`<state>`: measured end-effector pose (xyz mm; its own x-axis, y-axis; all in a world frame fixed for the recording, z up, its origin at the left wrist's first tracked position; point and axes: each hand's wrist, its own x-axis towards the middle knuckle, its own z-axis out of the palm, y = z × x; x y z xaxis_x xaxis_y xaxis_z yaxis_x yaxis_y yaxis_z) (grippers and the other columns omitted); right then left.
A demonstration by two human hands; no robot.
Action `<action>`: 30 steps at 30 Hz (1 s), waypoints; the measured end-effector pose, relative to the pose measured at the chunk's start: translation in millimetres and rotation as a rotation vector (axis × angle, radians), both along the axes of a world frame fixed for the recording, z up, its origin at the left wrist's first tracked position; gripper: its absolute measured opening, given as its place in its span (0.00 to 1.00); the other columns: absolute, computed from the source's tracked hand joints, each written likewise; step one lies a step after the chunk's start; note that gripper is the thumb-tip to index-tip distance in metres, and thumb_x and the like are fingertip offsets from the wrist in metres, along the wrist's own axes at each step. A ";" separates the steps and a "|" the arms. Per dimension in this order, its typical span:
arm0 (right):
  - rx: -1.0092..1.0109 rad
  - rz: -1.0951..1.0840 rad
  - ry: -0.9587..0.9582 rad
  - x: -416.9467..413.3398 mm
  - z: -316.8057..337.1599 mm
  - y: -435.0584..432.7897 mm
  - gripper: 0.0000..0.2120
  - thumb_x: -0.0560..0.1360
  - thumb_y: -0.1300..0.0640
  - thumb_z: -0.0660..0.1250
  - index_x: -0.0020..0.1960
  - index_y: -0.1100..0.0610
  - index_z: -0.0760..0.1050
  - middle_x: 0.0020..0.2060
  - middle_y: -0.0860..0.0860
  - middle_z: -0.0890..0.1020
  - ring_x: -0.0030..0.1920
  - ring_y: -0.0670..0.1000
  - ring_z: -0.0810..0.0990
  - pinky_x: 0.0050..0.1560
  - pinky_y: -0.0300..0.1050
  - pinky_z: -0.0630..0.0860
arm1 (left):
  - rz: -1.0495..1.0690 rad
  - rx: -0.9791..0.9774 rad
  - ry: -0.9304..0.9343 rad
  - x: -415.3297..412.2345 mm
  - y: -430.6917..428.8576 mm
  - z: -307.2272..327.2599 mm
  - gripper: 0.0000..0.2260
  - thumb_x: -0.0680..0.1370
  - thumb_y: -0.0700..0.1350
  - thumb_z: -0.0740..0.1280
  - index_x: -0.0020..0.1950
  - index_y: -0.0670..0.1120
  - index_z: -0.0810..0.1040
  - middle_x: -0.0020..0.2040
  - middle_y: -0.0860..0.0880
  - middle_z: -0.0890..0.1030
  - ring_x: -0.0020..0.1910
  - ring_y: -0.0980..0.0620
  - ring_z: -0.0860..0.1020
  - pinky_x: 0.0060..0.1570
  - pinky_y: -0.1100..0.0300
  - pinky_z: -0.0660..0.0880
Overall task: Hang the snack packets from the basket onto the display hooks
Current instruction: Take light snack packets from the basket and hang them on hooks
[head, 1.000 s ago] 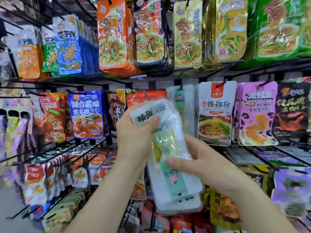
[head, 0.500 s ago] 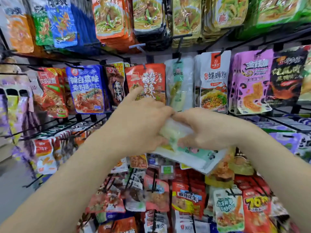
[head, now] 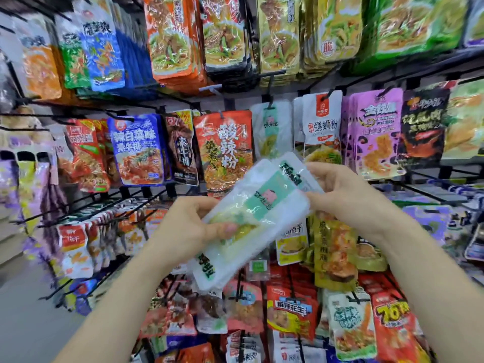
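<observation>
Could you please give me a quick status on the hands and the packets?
Left hand gripping the clear packets low; right hand pinching their top end. Stack tilted, not on a hook yet. Matching packet hangs just behind.

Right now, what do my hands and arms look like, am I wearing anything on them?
Both forearms are bare as far as the frame shows: no sleeves, gloves, watch or bracelet. No rings are visible on the left hand or the right hand.

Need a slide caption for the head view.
Left hand and right hand grip tilted clear snack packets before the stocked display hooks.
</observation>
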<state>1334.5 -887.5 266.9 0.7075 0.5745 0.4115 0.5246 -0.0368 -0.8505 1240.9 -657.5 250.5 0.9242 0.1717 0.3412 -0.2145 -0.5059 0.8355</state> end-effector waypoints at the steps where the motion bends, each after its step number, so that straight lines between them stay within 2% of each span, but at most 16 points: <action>1: 0.057 -0.018 0.034 -0.5 -4.1 1.3 0.09 0.74 0.59 0.70 0.53 0.49 0.80 0.38 0.43 0.84 0.30 0.40 0.75 0.26 0.34 0.69 | -0.010 -0.019 -0.001 -0.3 -1.3 -2.4 0.15 0.62 0.45 0.79 0.45 0.40 0.84 0.41 0.44 0.85 0.37 0.47 0.83 0.41 0.47 0.81; 2: 0.100 -0.016 0.095 -1.9 -7.0 1.8 0.06 0.73 0.56 0.70 0.50 0.50 0.81 0.38 0.44 0.84 0.30 0.41 0.76 0.25 0.34 0.69 | -0.017 -0.025 0.001 -0.7 -2.0 -3.9 0.16 0.63 0.45 0.80 0.46 0.40 0.83 0.41 0.44 0.86 0.38 0.46 0.84 0.43 0.46 0.81; 4: 0.137 0.027 0.217 -5.2 -11.7 2.9 0.08 0.69 0.49 0.69 0.47 0.50 0.81 0.40 0.47 0.85 0.32 0.43 0.79 0.24 0.35 0.73 | -0.020 0.001 0.008 -0.2 -2.4 -5.9 0.13 0.65 0.43 0.80 0.46 0.42 0.83 0.42 0.45 0.86 0.40 0.45 0.84 0.45 0.44 0.81; 7: 0.185 0.063 0.275 -10.3 -16.9 6.1 0.08 0.74 0.56 0.68 0.53 0.55 0.80 0.43 0.52 0.85 0.31 0.47 0.81 0.23 0.37 0.75 | -0.028 0.049 0.020 1.1 -2.1 -8.7 0.11 0.67 0.43 0.78 0.47 0.48 0.83 0.44 0.47 0.86 0.41 0.45 0.84 0.45 0.45 0.81; 9: 0.239 0.005 0.286 -12.2 -16.9 7.6 0.07 0.76 0.63 0.67 0.53 0.59 0.81 0.43 0.55 0.84 0.30 0.47 0.81 0.21 0.36 0.73 | -0.027 0.059 0.017 0.1 -4.0 -11.8 0.11 0.71 0.42 0.76 0.51 0.49 0.81 0.45 0.49 0.86 0.42 0.48 0.84 0.46 0.47 0.81; 11: 0.256 -0.050 0.284 -13.0 -16.8 6.6 0.06 0.76 0.63 0.67 0.51 0.59 0.81 0.43 0.55 0.84 0.30 0.47 0.80 0.21 0.35 0.71 | 0.029 0.001 -0.010 -1.1 -6.7 -15.4 0.10 0.73 0.40 0.73 0.53 0.49 0.80 0.45 0.50 0.86 0.43 0.49 0.84 0.45 0.49 0.81; 15: 0.206 -0.115 0.235 -15.3 -15.5 0.7 0.06 0.77 0.62 0.67 0.52 0.57 0.81 0.42 0.54 0.84 0.24 0.43 0.76 0.19 0.34 0.68 | 0.167 -0.184 -0.107 -3.5 -4.4 -15.3 0.07 0.73 0.38 0.72 0.50 0.47 0.81 0.43 0.51 0.86 0.43 0.49 0.84 0.42 0.54 0.81; 17: 0.250 -0.116 0.255 -13.8 -14.3 0.5 0.07 0.78 0.64 0.66 0.52 0.57 0.81 0.44 0.54 0.84 0.32 0.46 0.81 0.22 0.36 0.74 | 0.175 -0.255 -0.149 -6.0 -5.5 -9.9 0.06 0.73 0.38 0.72 0.49 0.46 0.82 0.43 0.50 0.86 0.42 0.49 0.84 0.42 0.54 0.80; 19: 0.302 -0.126 0.288 -10.8 -12.6 4.0 0.08 0.78 0.66 0.65 0.51 0.56 0.81 0.47 0.55 0.83 0.41 0.50 0.83 0.30 0.41 0.81 | 0.120 -0.281 -0.175 -8.2 -12.8 -4.1 0.07 0.73 0.37 0.72 0.49 0.46 0.81 0.42 0.50 0.86 0.40 0.50 0.84 0.39 0.55 0.80; 20: 0.313 -0.147 0.292 -10.1 -11.6 6.4 0.09 0.78 0.66 0.65 0.50 0.57 0.82 0.47 0.55 0.83 0.43 0.51 0.83 0.33 0.43 0.82 | 0.096 -0.273 -0.181 -8.2 -18.1 -2.6 0.09 0.72 0.37 0.72 0.50 0.47 0.80 0.42 0.51 0.86 0.39 0.51 0.84 0.38 0.56 0.80; 23: 0.253 -0.229 0.194 -10.1 -8.4 10.1 0.10 0.77 0.65 0.62 0.44 0.62 0.82 0.39 0.56 0.82 0.35 0.49 0.81 0.34 0.44 0.82 | 0.115 -0.200 -0.210 -4.2 -31.1 -2.8 0.15 0.72 0.39 0.74 0.52 0.53 0.74 0.42 0.54 0.86 0.39 0.53 0.84 0.38 0.55 0.80; 26: 0.122 -0.276 0.005 -16.4 -2.3 9.0 0.18 0.78 0.57 0.63 0.32 0.65 0.71 0.29 0.54 0.68 0.28 0.52 0.73 0.25 0.37 0.75 | 0.136 -0.165 -0.227 0.9 -34.3 -2.8 0.15 0.73 0.40 0.74 0.52 0.53 0.71 0.42 0.56 0.85 0.40 0.54 0.84 0.40 0.51 0.81; 28: 0.051 -0.268 -0.112 -18.9 1.9 9.8 0.25 0.78 0.49 0.64 0.35 0.70 0.70 0.29 0.54 0.63 0.27 0.52 0.68 0.23 0.40 0.74 | 0.105 -0.162 -0.212 3.9 -36.1 -2.4 0.16 0.73 0.39 0.73 0.52 0.52 0.71 0.42 0.54 0.85 0.40 0.53 0.84 0.40 0.49 0.81; 30: -0.007 -0.255 -0.201 -20.9 9.0 11.4 0.29 0.75 0.41 0.64 0.41 0.70 0.76 0.26 0.53 0.63 0.25 0.51 0.68 0.22 0.46 0.77 | 0.043 -0.161 -0.192 6.6 -39.8 -1.3 0.16 0.72 0.38 0.74 0.53 0.51 0.71 0.43 0.51 0.86 0.41 0.51 0.84 0.42 0.47 0.81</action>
<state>1313.5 -876.1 275.9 0.7342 0.3924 0.5541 0.6550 -0.1945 -0.7302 1247.5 -697.3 249.2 0.8357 0.2764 0.4746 -0.3579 -0.3815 0.8523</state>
